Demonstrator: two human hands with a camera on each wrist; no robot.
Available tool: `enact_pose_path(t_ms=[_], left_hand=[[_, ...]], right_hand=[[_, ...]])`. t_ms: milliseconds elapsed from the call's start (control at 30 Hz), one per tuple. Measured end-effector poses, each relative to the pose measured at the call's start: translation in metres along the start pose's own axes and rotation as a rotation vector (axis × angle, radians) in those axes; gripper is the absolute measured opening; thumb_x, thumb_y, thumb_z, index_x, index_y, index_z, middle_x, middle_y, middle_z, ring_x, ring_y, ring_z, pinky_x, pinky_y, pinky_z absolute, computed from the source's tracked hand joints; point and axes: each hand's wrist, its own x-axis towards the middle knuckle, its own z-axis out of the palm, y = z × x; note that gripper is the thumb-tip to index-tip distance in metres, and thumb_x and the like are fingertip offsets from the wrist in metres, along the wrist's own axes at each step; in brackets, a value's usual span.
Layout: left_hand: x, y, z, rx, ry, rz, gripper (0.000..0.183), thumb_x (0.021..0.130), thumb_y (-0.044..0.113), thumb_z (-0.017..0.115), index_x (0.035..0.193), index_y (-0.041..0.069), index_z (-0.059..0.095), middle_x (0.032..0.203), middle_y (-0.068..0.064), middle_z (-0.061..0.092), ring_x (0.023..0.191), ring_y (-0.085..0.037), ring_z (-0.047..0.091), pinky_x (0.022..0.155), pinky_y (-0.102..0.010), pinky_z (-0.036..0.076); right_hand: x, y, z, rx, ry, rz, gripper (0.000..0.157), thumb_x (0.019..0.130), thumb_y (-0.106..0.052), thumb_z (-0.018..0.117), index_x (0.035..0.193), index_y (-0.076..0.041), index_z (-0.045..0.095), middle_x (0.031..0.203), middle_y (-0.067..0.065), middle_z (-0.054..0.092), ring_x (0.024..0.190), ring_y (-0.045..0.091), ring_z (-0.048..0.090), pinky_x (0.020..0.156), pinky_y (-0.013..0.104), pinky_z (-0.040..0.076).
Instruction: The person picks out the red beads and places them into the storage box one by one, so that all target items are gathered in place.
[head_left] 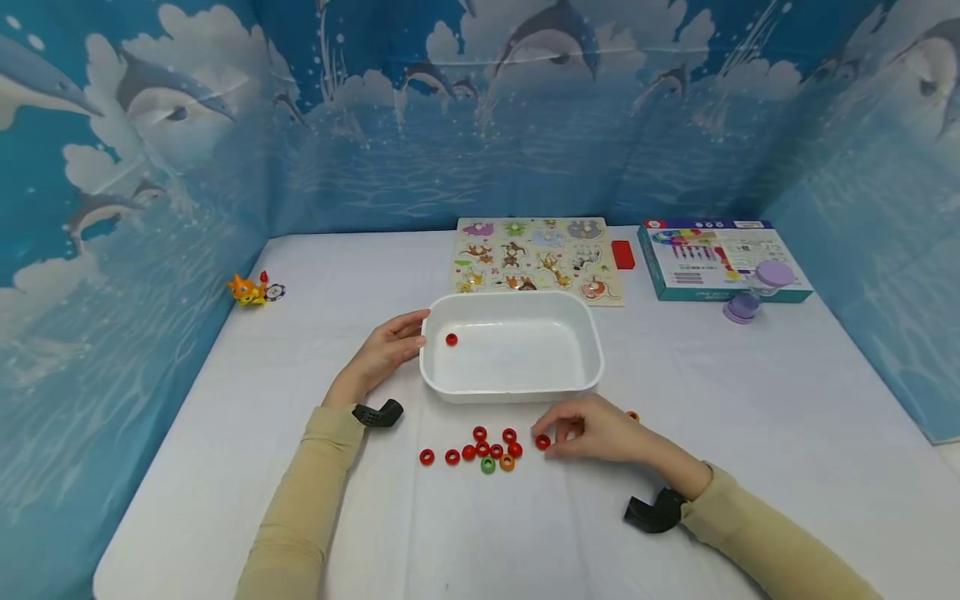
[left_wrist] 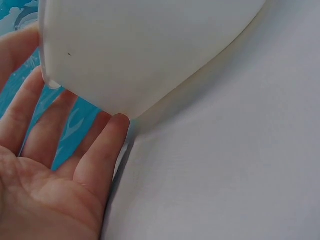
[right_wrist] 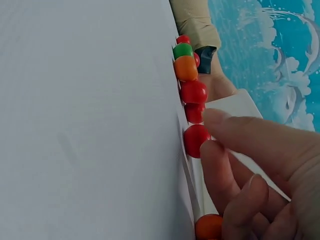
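Observation:
In the head view my left hand (head_left: 386, 350) rests against the left end of a white plastic tray (head_left: 517, 393). The left wrist view shows its fairly straight fingers (left_wrist: 102, 155) touching the tray's wall. One red bead (head_left: 452, 339) lies inside the tray. My right hand (head_left: 592, 429), in front of the tray's right corner, pinches a red ring-shaped bead (head_left: 543, 442) between its fingertips, low at the tabletop. Left of it lie several red beads (head_left: 482, 448), a green bead (head_left: 488, 465) and an orange bead (head_left: 507, 462). Another orange bead (head_left: 633, 415) is partly hidden behind my right hand.
Behind the tray lies a wooden animal puzzle board (head_left: 536, 258) with a red block (head_left: 622, 254) beside it. A boxed toy (head_left: 723, 262) and a purple-lidded clear container (head_left: 757, 292) stand back right. A small orange toy (head_left: 247, 289) sits back left. Dolphin-print curtains surround the table.

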Motion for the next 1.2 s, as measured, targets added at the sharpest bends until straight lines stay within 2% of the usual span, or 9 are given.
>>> enact_pose_path(t_ms=[267,500,633,733,833,967,1067,1200], left_hand=[[-0.001,-0.001,0.0,-0.019,0.002,0.023,0.052,0.084,0.005,0.061,0.132,0.006,0.041,0.134,-0.015,0.039,0.118,-0.023,0.043,0.09,-0.032,0.043],[-0.003,0.001,0.0,-0.042,-0.002,-0.001,0.05,0.086,0.0,0.056,0.132,0.004,0.04,0.135,-0.015,0.039,0.118,-0.023,0.043,0.09,-0.032,0.042],[-0.006,0.006,0.004,-0.016,-0.02,0.0,0.049,0.087,-0.002,0.053,0.133,0.003,0.038,0.136,-0.016,0.037,0.117,-0.022,0.043,0.091,-0.032,0.042],[-0.009,0.011,0.008,0.01,-0.027,0.005,0.048,0.088,-0.001,0.053,0.134,0.003,0.038,0.136,-0.017,0.037,0.116,-0.021,0.045,0.091,-0.032,0.042],[-0.01,0.013,0.008,0.012,-0.019,0.007,0.048,0.087,0.0,0.054,0.133,0.003,0.038,0.134,-0.017,0.038,0.113,-0.019,0.047,0.09,-0.032,0.042],[-0.01,0.013,0.007,0.006,-0.019,0.014,0.048,0.087,-0.001,0.053,0.133,0.003,0.039,0.134,-0.017,0.039,0.113,-0.019,0.047,0.09,-0.031,0.043],[-0.008,0.01,0.005,0.003,-0.026,0.014,0.048,0.088,-0.002,0.052,0.133,0.003,0.038,0.134,-0.017,0.039,0.114,-0.02,0.047,0.09,-0.032,0.042],[-0.003,0.003,0.002,-0.003,-0.022,0.012,0.048,0.088,-0.002,0.052,0.133,0.004,0.039,0.135,-0.016,0.038,0.116,-0.021,0.045,0.09,-0.032,0.043]], right_hand=[[0.001,-0.001,0.002,-0.098,0.013,0.039,0.021,0.074,-0.022,0.073,0.095,-0.024,0.067,0.076,-0.013,0.062,0.063,0.004,0.055,0.054,0.022,0.047],[0.0,-0.006,0.0,-0.103,-0.006,0.05,0.02,0.075,-0.022,0.073,0.093,-0.025,0.067,0.075,-0.013,0.061,0.063,0.004,0.055,0.054,0.021,0.047],[-0.001,-0.019,-0.012,-0.114,-0.033,0.068,0.02,0.075,-0.02,0.072,0.094,-0.023,0.067,0.071,-0.011,0.06,0.061,0.007,0.054,0.052,0.022,0.046],[0.005,-0.036,-0.029,-0.144,-0.035,0.057,0.019,0.076,-0.02,0.071,0.095,-0.023,0.066,0.072,-0.012,0.06,0.059,0.008,0.053,0.051,0.023,0.046],[0.023,-0.051,-0.051,-0.197,-0.022,-0.013,0.019,0.078,-0.024,0.069,0.097,-0.022,0.066,0.078,-0.014,0.062,0.063,0.006,0.054,0.053,0.023,0.047],[0.061,-0.06,-0.077,-0.211,-0.012,-0.083,0.021,0.079,-0.025,0.069,0.099,-0.017,0.066,0.089,-0.012,0.063,0.077,0.01,0.058,0.06,0.027,0.049],[0.094,-0.058,-0.087,-0.173,-0.04,-0.056,0.024,0.077,-0.024,0.07,0.099,-0.014,0.066,0.091,-0.009,0.063,0.084,0.014,0.058,0.065,0.03,0.049],[0.138,-0.042,-0.086,-0.12,-0.122,-0.005,0.028,0.076,-0.02,0.071,0.101,-0.01,0.065,0.092,-0.006,0.063,0.086,0.011,0.058,0.07,0.03,0.048]])
